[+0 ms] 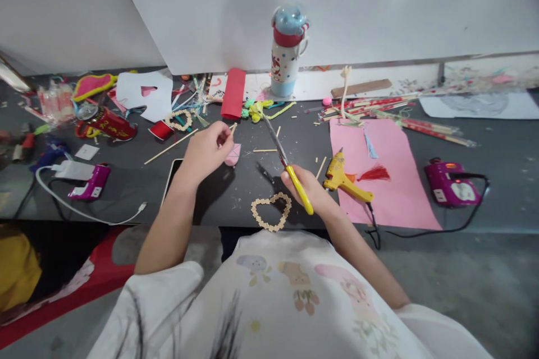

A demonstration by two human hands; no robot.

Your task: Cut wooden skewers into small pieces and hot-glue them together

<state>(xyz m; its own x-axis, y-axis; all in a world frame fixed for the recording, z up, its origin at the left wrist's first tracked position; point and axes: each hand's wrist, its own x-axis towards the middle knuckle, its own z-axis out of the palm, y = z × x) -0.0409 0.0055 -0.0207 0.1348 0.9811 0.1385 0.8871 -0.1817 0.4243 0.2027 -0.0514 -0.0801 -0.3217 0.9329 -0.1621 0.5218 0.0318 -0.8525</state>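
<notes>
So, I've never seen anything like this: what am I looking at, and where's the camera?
There's no machine here, just one person working bare-handed. The single picture comes from a camera worn on their head, looking forward and down. The left hand pinches what looks like a small stick; the right hand holds a yellow-handled tool, probably scissors. On the dark table lie a heart-shaped outline and a yellow glue gun partly over a pink sheet. A bottle stands behind.

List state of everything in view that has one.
Left hand: pinching a small stick
Right hand: gripping scissors
Scissors: edge-on, open or shut unclear
Bottle: upright, lid on
Red can: on its side
Glue gun: lying down, cord attached
Right purple box: light glowing, cord attached
White cable end: unplugged
Heart outline: lying flat
</notes>
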